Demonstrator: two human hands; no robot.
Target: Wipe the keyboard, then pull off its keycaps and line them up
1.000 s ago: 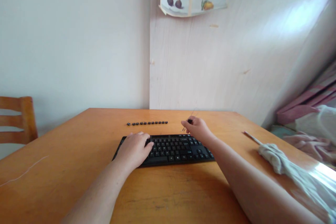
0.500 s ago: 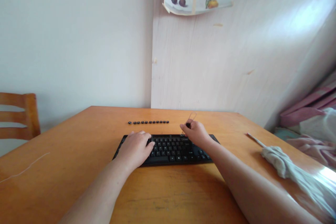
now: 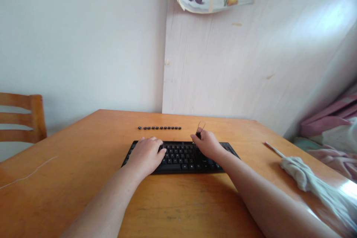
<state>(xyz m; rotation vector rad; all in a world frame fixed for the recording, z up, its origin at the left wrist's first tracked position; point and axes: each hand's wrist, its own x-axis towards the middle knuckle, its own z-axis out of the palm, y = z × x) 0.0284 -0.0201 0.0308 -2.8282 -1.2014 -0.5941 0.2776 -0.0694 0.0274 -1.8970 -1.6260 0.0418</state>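
A black keyboard point(image 3: 175, 166) lies flat on the wooden table. Across its left part rests my left hand point(image 3: 147, 154), fingers bent over the far edge and thumb on the keys, gripping the keyboard in place. Pinched in my right hand point(image 3: 206, 143) is a wire keycap puller point(image 3: 199, 134) with a black handle; one wire loop sticks up above the fingers. Its lower end is at the keyboard's back row, largely hidden by the hand. Behind the keyboard several small black keycaps point(image 3: 157, 128) stand in a row.
The wooden table point(image 3: 178, 208) reaches back to the wall. On its right lie a thin stick point(image 3: 275, 150) and a crumpled pale cloth point(image 3: 297, 171). A white thread point(image 3: 30, 174) lies on the left, with a wooden chair point(image 3: 37, 119) beyond.
My right hand has shifted slightly and the keycap puller has turned more upright. The left hand stays on the keyboard. The whole view has moved a little.
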